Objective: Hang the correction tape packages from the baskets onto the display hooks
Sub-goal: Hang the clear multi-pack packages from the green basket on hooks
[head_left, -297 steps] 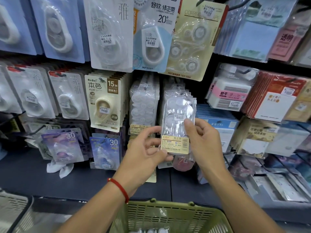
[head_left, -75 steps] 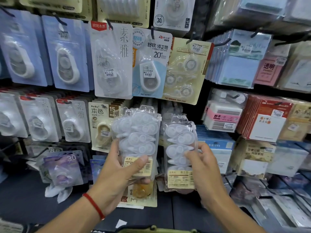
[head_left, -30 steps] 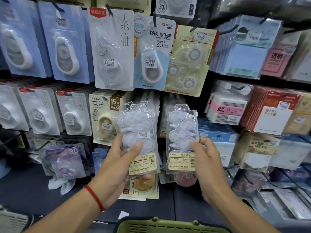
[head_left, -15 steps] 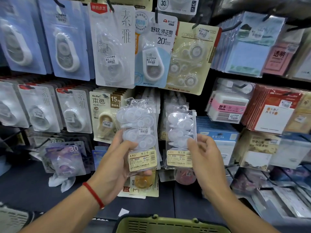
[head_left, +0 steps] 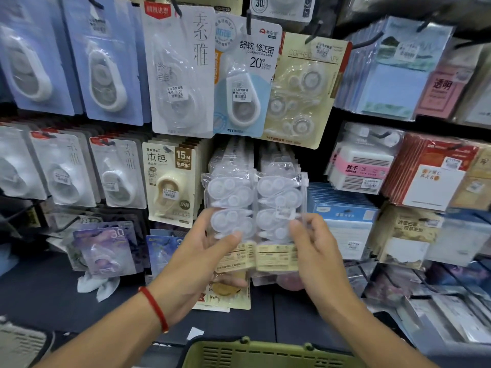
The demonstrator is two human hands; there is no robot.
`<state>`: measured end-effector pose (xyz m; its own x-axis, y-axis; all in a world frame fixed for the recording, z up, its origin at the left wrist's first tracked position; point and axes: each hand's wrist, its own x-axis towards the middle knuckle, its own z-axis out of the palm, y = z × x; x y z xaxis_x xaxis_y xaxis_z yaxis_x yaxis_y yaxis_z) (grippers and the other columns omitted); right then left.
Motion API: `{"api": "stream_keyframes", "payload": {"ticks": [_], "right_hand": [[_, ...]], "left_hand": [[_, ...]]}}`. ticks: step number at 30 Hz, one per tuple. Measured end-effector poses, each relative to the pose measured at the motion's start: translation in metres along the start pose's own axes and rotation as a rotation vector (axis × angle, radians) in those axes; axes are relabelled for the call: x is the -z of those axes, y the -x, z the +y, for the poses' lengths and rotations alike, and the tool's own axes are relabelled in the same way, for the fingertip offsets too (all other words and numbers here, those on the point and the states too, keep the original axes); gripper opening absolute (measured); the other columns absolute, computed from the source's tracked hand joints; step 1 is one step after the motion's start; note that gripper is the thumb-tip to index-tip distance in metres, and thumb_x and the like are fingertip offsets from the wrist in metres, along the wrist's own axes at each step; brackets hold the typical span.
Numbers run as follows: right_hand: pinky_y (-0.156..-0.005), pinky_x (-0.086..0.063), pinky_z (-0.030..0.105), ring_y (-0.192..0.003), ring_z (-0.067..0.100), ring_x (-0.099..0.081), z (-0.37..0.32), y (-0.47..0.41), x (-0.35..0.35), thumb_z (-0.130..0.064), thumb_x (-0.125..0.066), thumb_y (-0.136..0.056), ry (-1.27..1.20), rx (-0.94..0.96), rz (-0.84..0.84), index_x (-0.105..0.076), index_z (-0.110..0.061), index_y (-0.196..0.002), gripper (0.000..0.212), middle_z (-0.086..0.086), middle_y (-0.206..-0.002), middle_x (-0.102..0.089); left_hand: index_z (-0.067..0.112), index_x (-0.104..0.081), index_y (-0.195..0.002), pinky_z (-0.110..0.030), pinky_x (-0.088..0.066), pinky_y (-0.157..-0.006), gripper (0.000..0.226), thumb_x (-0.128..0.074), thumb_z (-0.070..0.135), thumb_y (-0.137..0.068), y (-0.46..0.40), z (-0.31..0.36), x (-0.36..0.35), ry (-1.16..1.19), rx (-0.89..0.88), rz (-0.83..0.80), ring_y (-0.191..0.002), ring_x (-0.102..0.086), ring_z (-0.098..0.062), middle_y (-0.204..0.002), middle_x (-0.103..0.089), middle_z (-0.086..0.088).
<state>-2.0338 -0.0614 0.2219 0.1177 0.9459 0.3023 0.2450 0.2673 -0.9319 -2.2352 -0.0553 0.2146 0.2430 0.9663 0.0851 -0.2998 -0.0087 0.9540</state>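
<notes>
Gripping left pack [head_left: 230,208] – left hand [head_left: 196,261] | right hand [head_left: 316,251] pinching right pack [head_left: 279,203] | basket [head_left: 265,354] contents unseen

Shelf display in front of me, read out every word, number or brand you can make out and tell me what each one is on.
"BoBo", "本色", "15M": cream correction tape card.
"素雅": tall white card.
"舒软 修正带", "CORRECTION TAPE", "20": blue and white card.
"30": purple card.
"透明": pink pack.
"秒干": white box with pink band.
Yellow labels on the clear multipacks held by the left hand and right hand, and all price stickers: too blurred.
</notes>
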Motion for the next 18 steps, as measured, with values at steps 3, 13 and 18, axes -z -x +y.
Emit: {"api": "stream_keyframes", "payload": {"ticks": [3,13,18], "right_hand": [[-0.072,-0.054,0.063,-0.071,0.032,-0.058,-0.001,-0.007,0.010,-0.044,-0.051,-0.109,-0.018,-0.023,0.078,-0.053,-0.024,-0.092,0.026,0.026,-0.088,-0.062],[-0.073,-0.058,0.057,-0.077,0.035,-0.073,-0.001,-0.012,0.014,-0.042,-0.053,-0.108,-0.065,-0.049,0.075,-0.068,-0.026,-0.091,0.028,0.010,-0.084,-0.074],[-0.059,-0.055,0.045,-0.066,0.017,-0.071,-0.001,-0.012,0.014,-0.041,-0.053,-0.109,-0.054,-0.060,0.098,-0.070,-0.027,-0.095,0.026,0.000,-0.077,-0.074]], "left_hand": [[0.046,-0.068,-0.118,-0.048,-0.065,-0.062,0.041,-0.065,0.009,-0.101,-0.005,0.000,0.005,0.023,0.008,0.070,-0.115,-0.067,-0.048,-0.125,-0.074,-0.008],[0.045,-0.071,-0.113,-0.045,-0.065,-0.062,0.054,-0.057,-0.005,-0.102,-0.006,-0.001,0.009,-0.010,-0.010,0.070,-0.108,-0.074,-0.041,-0.122,-0.077,-0.003],[0.038,-0.069,-0.118,-0.044,-0.065,-0.059,0.048,-0.059,-0.005,-0.101,-0.007,-0.002,0.012,-0.026,-0.053,0.113,-0.109,-0.071,-0.042,-0.120,-0.077,-0.007]]}}
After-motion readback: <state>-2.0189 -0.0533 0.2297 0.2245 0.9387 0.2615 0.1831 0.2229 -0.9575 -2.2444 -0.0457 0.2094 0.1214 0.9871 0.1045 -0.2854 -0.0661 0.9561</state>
